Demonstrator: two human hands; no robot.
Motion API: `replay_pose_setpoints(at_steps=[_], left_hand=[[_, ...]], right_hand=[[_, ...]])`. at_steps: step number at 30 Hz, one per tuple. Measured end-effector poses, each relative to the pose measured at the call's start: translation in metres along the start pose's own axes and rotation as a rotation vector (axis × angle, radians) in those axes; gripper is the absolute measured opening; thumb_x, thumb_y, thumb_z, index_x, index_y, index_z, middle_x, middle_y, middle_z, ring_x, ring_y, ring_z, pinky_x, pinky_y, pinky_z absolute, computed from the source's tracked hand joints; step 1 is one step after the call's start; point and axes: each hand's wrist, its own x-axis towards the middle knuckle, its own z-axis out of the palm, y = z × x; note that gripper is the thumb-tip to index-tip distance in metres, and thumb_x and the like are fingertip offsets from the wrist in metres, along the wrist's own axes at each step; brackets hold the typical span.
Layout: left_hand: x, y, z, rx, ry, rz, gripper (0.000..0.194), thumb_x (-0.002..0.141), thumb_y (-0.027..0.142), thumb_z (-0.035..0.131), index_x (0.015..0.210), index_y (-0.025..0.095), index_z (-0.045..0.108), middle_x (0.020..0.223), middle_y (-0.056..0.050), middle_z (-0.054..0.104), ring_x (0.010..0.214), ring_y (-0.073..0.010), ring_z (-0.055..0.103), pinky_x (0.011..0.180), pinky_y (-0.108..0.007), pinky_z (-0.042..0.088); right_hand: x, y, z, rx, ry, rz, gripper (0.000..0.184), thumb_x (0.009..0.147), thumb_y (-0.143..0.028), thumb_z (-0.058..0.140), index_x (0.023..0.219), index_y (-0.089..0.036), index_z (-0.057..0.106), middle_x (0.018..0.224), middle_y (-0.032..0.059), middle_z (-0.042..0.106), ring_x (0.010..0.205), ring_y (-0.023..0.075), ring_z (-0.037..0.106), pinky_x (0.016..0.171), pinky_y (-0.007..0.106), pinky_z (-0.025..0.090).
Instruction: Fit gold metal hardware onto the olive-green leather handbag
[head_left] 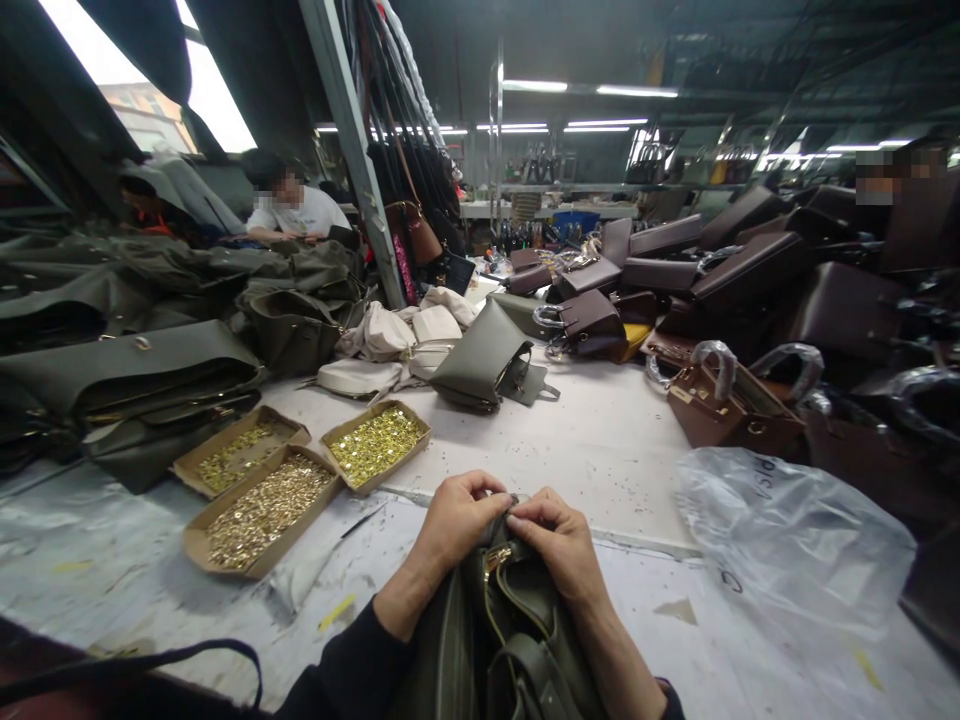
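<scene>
An olive-green handbag [555,640] with a gold zipper is in front of me at the table's near edge. My left hand [469,510] pinches the bag's far end from the left. From the right, my right hand [551,535] grips the same end, its thumb close to the left fingertips. A gold zipper pull [497,558] shows just below the fingers. Whether a small part sits between the fingertips is hidden. Left of my hands is a cardboard tray of shiny yellow-gold metal pieces [375,445], beside a tray of paler gold pieces [262,515].
A third cardboard tray [240,450] holds fewer gold pieces. Olive bags [150,370] pile up at left, dark brown handbags [735,395] at right. A clear plastic bag [787,530] lies right of me. Ahead are an olive bag [480,355] and cream pouches [360,378]. People sit beyond.
</scene>
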Motion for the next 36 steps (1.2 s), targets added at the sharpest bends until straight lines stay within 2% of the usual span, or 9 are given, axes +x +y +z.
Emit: replay_pose_setpoints(at_steps=[5,10,16,23,28,36], left_hand=[[-0.002,0.0,0.0,-0.016,0.006,0.004,0.028,0.067,0.038,0.07,0.079,0.014,0.077,0.067,-0.003,0.065,0.067,-0.0186,0.055,0.067,-0.031,0.042],[-0.007,-0.002,0.004,-0.007,0.044,0.008,0.023,0.067,0.034,0.071,0.078,0.015,0.078,0.069,-0.004,0.069,0.067,-0.0181,0.058,0.068,-0.03,0.044],[-0.01,-0.006,0.006,0.01,0.083,-0.005,0.021,0.067,0.032,0.074,0.08,0.017,0.08,0.068,-0.002,0.071,0.065,-0.0161,0.058,0.066,-0.027,0.045],[-0.011,-0.01,0.009,-0.008,0.111,-0.005,0.019,0.066,0.031,0.076,0.079,0.018,0.081,0.067,-0.001,0.071,0.065,-0.0167,0.059,0.064,-0.028,0.044],[-0.01,-0.012,0.01,-0.012,0.128,0.004,0.018,0.066,0.031,0.076,0.078,0.018,0.081,0.069,-0.003,0.073,0.066,-0.0184,0.061,0.064,-0.03,0.045],[-0.011,-0.004,0.004,-0.056,0.073,0.026,0.02,0.068,0.032,0.072,0.076,0.015,0.078,0.071,-0.006,0.073,0.069,-0.0201,0.062,0.069,-0.031,0.046]], right_hand=[[0.0,-0.007,0.002,0.005,0.013,0.082,0.021,0.068,-0.04,0.085,0.07,-0.02,0.079,0.07,-0.0001,0.056,0.068,0.0162,0.052,0.065,0.029,0.04],[-0.003,-0.013,0.003,0.003,-0.006,0.236,0.03,0.066,-0.046,0.085,0.068,-0.018,0.073,0.066,0.0016,0.064,0.064,0.0175,0.055,0.061,0.029,0.041],[-0.004,-0.013,0.001,0.004,-0.036,0.373,0.041,0.062,-0.054,0.086,0.068,-0.018,0.067,0.059,0.0002,0.065,0.056,0.0159,0.053,0.056,0.027,0.04],[-0.005,-0.018,0.004,-0.063,-0.022,0.334,0.043,0.06,-0.057,0.084,0.068,-0.019,0.067,0.06,0.001,0.065,0.058,0.0175,0.055,0.056,0.028,0.043],[-0.003,-0.013,0.003,-0.071,-0.04,0.33,0.043,0.06,-0.059,0.083,0.067,-0.021,0.066,0.06,0.0018,0.065,0.056,0.0193,0.054,0.054,0.03,0.042],[-0.002,-0.008,0.005,-0.07,-0.037,0.172,0.028,0.072,-0.046,0.078,0.069,-0.021,0.065,0.067,0.001,0.062,0.066,0.0203,0.054,0.062,0.031,0.043]])
